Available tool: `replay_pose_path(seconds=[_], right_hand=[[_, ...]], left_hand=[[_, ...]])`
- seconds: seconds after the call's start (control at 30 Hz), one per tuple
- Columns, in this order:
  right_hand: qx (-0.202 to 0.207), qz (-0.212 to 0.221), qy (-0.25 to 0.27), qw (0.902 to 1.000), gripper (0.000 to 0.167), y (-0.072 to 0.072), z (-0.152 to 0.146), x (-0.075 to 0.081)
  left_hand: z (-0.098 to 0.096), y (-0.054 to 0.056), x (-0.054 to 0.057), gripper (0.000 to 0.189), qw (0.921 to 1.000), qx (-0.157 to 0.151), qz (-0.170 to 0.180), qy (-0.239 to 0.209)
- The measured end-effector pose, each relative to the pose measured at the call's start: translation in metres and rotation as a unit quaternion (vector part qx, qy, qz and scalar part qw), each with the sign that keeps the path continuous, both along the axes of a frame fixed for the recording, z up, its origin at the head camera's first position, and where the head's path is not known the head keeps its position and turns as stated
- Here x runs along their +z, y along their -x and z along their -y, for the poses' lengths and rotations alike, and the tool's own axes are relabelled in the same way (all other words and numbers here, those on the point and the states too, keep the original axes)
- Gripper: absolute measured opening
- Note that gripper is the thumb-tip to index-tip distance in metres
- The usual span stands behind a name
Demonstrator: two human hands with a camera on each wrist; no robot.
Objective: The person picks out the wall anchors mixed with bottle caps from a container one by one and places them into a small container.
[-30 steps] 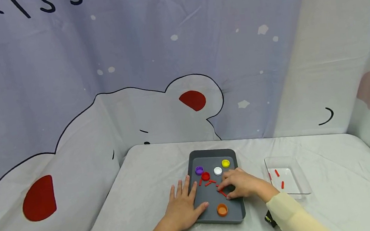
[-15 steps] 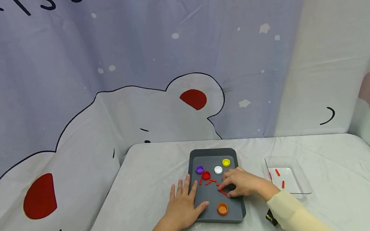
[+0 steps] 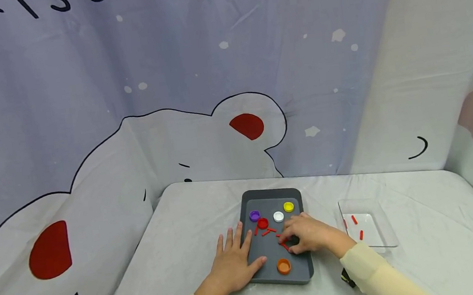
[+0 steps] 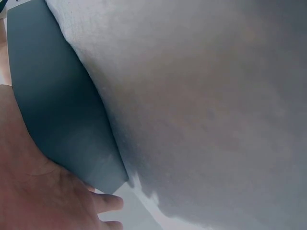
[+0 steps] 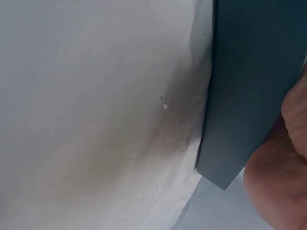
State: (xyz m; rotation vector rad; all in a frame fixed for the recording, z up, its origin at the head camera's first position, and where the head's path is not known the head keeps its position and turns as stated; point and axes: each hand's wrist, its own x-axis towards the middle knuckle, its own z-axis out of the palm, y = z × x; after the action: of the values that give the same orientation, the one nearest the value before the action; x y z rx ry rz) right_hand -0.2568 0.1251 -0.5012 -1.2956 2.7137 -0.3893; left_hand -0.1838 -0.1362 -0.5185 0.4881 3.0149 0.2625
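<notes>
A dark grey rectangular tray [image 3: 273, 274] lies on the white cloth. My left hand [image 3: 232, 267] rests on its left edge, fingers spread and straight. My right hand [image 3: 309, 232] reaches over the tray's right side, thumb and fingertips pinching a short red stick [image 3: 285, 246] lying on it. Several other red sticks [image 3: 266, 234] lie near a red round cup [image 3: 262, 223]. Purple [image 3: 255, 216], white [image 3: 278, 216] and yellow round cups [image 3: 288, 207] stand toward the far end. An orange cup [image 3: 283, 266] stands near the close end. Both wrist views show the tray's outer side [image 4: 62, 96].
A clear plastic box [image 3: 370, 229] with a few red sticks [image 3: 354, 219] stands to the right of the tray, beyond my right forearm. A printed curtain [image 3: 192, 65] hangs behind the table. A small black object [image 3: 347, 278] shows beside the right sleeve.
</notes>
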Motion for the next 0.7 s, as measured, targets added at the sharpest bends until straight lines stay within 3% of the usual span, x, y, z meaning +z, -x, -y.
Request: replay_pose_path(seconds=[0.7], right_hand=[[0.003,-0.009,0.013,0.9999,0.027,0.0018,-0.0002,-0.0062]], left_hand=[[-0.0004,0.0008,0.0003,0.086,1.0,0.004,0.008,0.0]])
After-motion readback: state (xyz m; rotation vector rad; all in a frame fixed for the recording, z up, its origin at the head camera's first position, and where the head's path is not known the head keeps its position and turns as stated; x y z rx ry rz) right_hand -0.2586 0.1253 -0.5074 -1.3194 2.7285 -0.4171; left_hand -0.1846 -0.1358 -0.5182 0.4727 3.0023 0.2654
